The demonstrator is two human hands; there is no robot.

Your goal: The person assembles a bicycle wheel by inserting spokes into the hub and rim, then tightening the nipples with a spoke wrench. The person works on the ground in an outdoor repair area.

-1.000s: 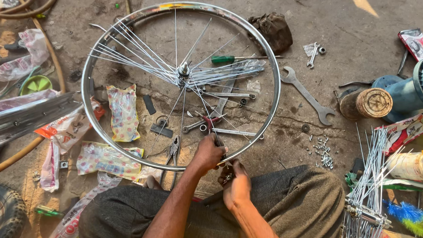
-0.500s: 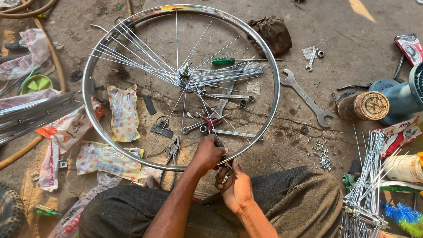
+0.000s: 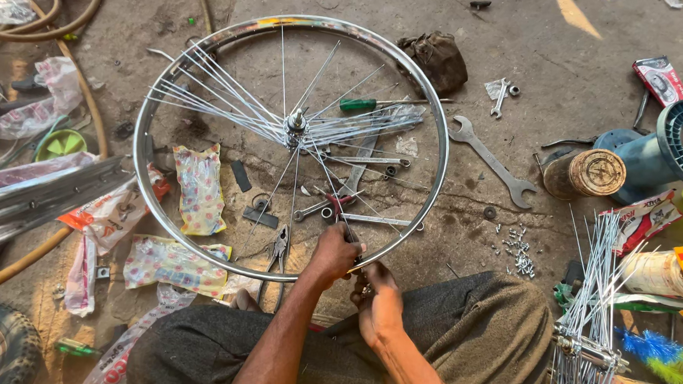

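Rim (image 3: 148, 197) lies flat mid-frame on floor, light, stiff, probably slick metal, best held at its edge; left hand (image 3: 333, 254) pinches a thin bendy spoke (image 3: 332, 191) at lower rim, right hand (image 3: 380, 305) curled below, grip unclear.

silver wheel rim (image 3: 148, 197), green-handled screwdriver (image 3: 359, 104)

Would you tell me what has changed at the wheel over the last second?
Very little. The right hand has slid slightly closer to the rim, just below it, beside the left hand. The left hand stays at the rim's near edge on a spoke. The wheel and the spanner have not moved.
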